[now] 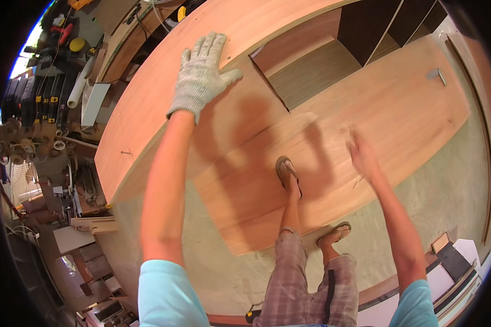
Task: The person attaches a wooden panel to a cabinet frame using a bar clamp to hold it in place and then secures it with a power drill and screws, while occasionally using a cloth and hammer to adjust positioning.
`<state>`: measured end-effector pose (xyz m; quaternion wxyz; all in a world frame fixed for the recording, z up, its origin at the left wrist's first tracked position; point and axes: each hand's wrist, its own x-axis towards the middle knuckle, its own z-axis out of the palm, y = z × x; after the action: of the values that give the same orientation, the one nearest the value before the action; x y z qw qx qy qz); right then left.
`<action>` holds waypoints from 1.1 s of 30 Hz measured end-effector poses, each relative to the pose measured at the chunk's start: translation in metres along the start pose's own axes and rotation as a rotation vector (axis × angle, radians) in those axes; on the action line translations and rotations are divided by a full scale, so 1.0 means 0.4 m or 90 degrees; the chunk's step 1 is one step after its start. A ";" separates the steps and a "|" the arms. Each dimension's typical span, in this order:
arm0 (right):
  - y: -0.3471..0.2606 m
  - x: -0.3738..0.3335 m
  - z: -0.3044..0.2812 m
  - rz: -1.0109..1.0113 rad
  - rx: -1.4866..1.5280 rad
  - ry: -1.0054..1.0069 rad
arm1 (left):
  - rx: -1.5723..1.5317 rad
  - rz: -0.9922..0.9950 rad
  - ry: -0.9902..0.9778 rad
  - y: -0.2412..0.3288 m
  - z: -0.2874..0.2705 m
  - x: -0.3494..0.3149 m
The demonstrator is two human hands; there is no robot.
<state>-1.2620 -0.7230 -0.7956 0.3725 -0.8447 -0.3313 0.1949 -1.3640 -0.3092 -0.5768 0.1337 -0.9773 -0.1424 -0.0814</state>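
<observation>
Gloved left hand [201, 76] lay on raised board [147, 109] — fingers spread, grip loose | bare right hand [364, 156] was over lower board [403, 117] — blurred, could not tell its grip

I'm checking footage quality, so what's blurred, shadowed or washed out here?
All in the head view: right hand blurred, gloved left hand sharper; a shadow darkens part of the lower wooden board; bright light washes out patches at upper left.

Left glove [202, 79]: knitted cloth, rough, matt. Upper panel [147, 117]: wood, smooth, matt, grain visible. Lower panel [387, 109]: similar wood. Compartment board [316, 73]: streaked wood-grain finish. Shorts [297, 272]: woven cloth, matt.
</observation>
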 end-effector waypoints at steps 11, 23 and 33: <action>0.218 -1.404 0.067 0.761 0.084 -0.536 | 0.000 -0.088 0.041 0.058 0.025 -0.016; 0.102 -1.255 0.076 0.722 0.024 -0.467 | 0.020 0.017 0.131 0.162 0.040 0.079; 0.123 -1.340 0.124 0.700 0.036 -0.459 | -0.021 0.048 0.149 0.199 0.022 0.091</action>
<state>-1.6478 -1.1009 -0.8208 0.1062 -0.7625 0.0493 0.6363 -1.3045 -0.3706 -0.5970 0.1364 -0.9678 -0.0878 -0.1925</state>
